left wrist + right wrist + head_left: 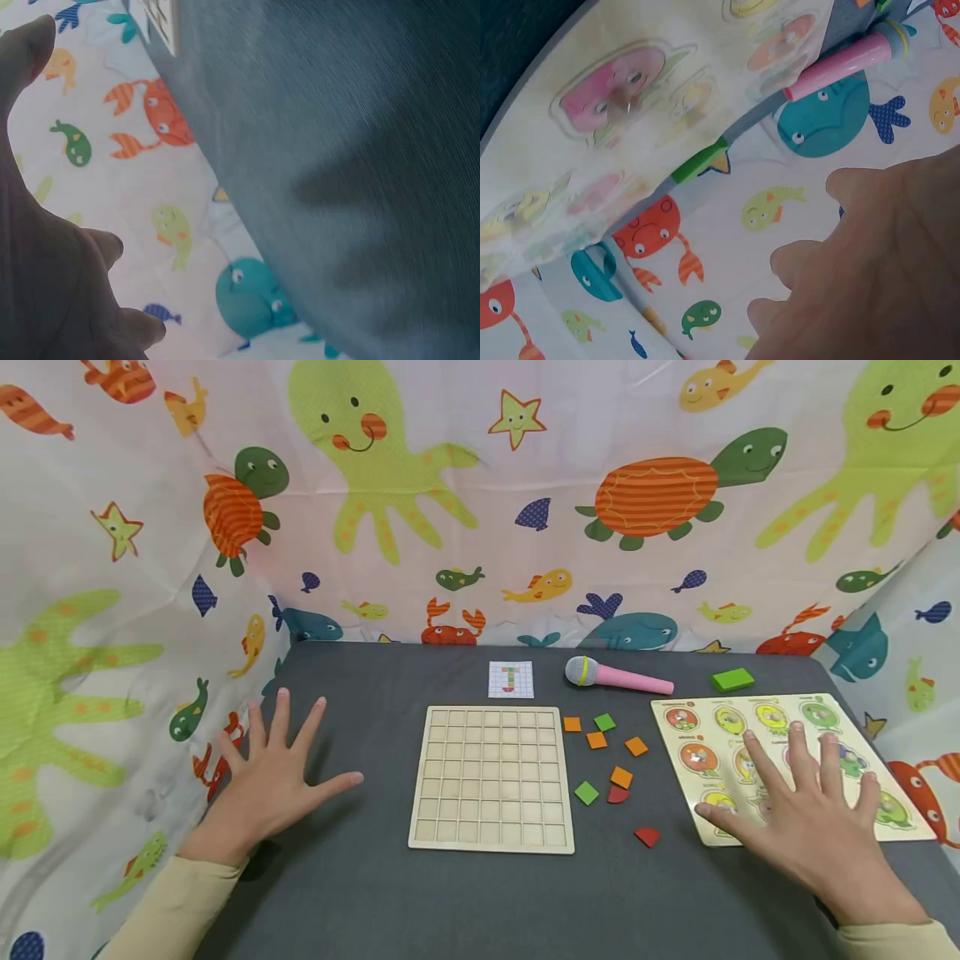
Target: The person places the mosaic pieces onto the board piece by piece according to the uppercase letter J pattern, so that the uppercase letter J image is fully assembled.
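Note:
My left hand (268, 781) is held with fingers spread above the left part of the dark table, holding nothing. On the right, my right hand (813, 822) is spread over a puzzle board (678, 752) with fruit and vegetable pictures; whether it touches the board I cannot tell. Between the hands lies a wooden grid board (491, 778) with bare squares. Beside its right edge are several orange square tiles (596, 740), green square tiles (587, 792) and red quarter-round tiles (647, 837). In the left wrist view, part of the left hand (52, 262) shows at the left edge.
Behind the grid board lies a small card (511, 680) printed with a coloured J shape. A pink toy microphone (630, 679) and a green block (732, 680) lie along the back. A sea-animal curtain (480, 493) closes off the back and sides.

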Demonstrator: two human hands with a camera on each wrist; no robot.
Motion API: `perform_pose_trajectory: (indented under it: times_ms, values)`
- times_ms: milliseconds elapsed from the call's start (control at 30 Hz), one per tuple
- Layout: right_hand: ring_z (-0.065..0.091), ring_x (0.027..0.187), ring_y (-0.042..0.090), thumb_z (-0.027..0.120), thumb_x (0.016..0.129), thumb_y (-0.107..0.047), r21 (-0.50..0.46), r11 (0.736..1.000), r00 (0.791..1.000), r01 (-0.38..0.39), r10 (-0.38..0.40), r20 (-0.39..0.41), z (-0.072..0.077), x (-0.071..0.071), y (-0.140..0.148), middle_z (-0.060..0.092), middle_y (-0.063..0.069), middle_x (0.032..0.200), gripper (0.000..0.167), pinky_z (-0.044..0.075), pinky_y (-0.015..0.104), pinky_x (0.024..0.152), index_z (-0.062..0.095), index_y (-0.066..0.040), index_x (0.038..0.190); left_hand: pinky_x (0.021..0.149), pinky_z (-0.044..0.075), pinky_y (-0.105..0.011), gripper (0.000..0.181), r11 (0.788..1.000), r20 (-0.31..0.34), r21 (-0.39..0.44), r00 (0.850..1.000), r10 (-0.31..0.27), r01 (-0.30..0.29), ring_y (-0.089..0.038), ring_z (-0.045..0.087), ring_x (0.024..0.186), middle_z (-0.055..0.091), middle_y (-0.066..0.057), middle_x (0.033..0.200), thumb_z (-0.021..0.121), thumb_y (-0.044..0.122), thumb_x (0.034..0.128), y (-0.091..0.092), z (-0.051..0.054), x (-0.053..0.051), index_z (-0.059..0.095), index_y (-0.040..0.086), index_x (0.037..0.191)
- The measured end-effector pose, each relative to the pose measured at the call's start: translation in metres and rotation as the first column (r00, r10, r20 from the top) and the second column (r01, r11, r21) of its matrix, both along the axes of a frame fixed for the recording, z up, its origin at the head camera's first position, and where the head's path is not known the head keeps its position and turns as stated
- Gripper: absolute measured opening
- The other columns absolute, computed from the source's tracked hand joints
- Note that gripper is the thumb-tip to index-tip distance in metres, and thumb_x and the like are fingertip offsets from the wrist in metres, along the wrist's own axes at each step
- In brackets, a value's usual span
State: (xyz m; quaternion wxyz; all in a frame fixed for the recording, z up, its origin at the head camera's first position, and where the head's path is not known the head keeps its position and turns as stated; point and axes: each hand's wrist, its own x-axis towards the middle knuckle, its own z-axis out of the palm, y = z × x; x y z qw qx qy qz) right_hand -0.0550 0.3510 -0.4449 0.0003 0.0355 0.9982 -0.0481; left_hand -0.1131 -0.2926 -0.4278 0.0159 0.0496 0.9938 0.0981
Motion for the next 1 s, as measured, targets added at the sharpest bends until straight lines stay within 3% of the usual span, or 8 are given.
perform_pose_trajectory:
  times_ms: [133,233,400,533,667,833,1000]
  values:
    - [-0.025,0.161,0.057,0.062,0.083,-0.09,-0.027,0.999,0.999,-0.038,0.038,-0.007,-0.004,-0.002,-0.008,-0.015,0.029,0.178,0.126,-0.008,0.094,0.113,0.012,-0.022,0.175,0.112,-0.014,-0.095,0.126,0.997,0.047,0.074,0.999,0.0,-0.004,-0.056,-0.032,0.159,-0.024,-0.017,0.18,0.057,0.094,0.0849,0.018,-0.006,-0.006,-0.003,0.029,0.175]
    - [-0.018,0.162,0.059,0.065,0.083,-0.089,-0.055,0.995,0.996,-0.087,0.086,-0.021,-0.008,-0.004,-0.017,-0.009,0.028,0.179,0.124,-0.008,0.093,0.115,0.015,-0.023,0.175,0.121,-0.008,-0.09,0.123,0.989,0.07,0.145,0.997,-0.018,0.008,-0.053,-0.028,0.162,-0.019,-0.016,0.181,0.058,0.089,0.0889,0.038,-0.013,-0.01,-0.003,0.027,0.176]
    - [-0.006,0.165,0.058,0.068,0.085,-0.085,-0.113,0.978,0.984,-0.176,0.175,-0.023,-0.011,-0.009,-0.037,0.001,0.024,0.182,0.118,0.001,0.091,0.118,0.025,-0.021,0.174,0.131,0.019,-0.076,0.103,0.972,0.05,0.225,0.996,-0.074,0.061,-0.05,0.007,0.168,0.007,-0.019,0.183,0.067,0.063,0.1004,0.078,-0.02,-0.018,0.012,0.019,0.176]
    - [0.011,0.164,0.056,0.073,0.085,-0.08,-0.145,0.959,0.97,-0.245,0.243,-0.033,-0.014,-0.017,-0.054,0.009,0.021,0.182,0.114,0.017,0.086,0.119,0.031,-0.017,0.172,0.126,0.038,-0.069,0.096,0.954,0.064,0.296,0.996,-0.07,0.048,-0.044,0.034,0.163,0.026,-0.018,0.178,0.07,0.053,0.1012,0.106,-0.02,-0.026,0.021,0.016,0.175]
    - [0.026,0.159,0.054,0.083,0.087,-0.063,-0.177,0.938,0.955,-0.298,0.291,-0.062,-0.018,-0.031,-0.066,0.025,0.024,0.178,0.104,0.025,0.083,0.119,0.041,-0.011,0.167,0.121,0.047,-0.067,0.09,0.943,0.08,0.333,0.996,-0.024,-0.004,-0.045,0.047,0.154,0.041,-0.022,0.17,0.069,0.05,0.1015,0.123,-0.019,-0.034,0.029,0.01,0.172]
    - [0.044,0.149,0.053,0.088,0.091,-0.037,-0.199,0.917,0.938,-0.345,0.341,-0.056,-0.018,-0.053,-0.07,0.047,0.029,0.164,0.084,0.037,0.077,0.118,0.051,-0.003,0.159,0.115,0.052,-0.065,0.078,0.936,0.113,0.342,0.993,0.046,-0.082,-0.047,0.057,0.143,0.053,-0.027,0.159,0.066,0.045,0.1034,0.131,-0.019,-0.042,0.044,-0.001,0.163]
    - [0.053,0.142,0.051,0.084,0.094,-0.019,-0.185,0.907,0.925,-0.378,0.381,-0.021,-0.015,-0.071,-0.072,0.058,0.027,0.154,0.066,0.044,0.075,0.115,0.058,-0.001,0.152,0.094,0.063,-0.055,0.062,0.937,0.105,0.337,0.993,0.062,-0.094,-0.037,0.073,0.111,0.074,-0.022,0.126,0.064,0.039,0.1052,0.13,-0.023,-0.044,0.06,-0.006,0.149]
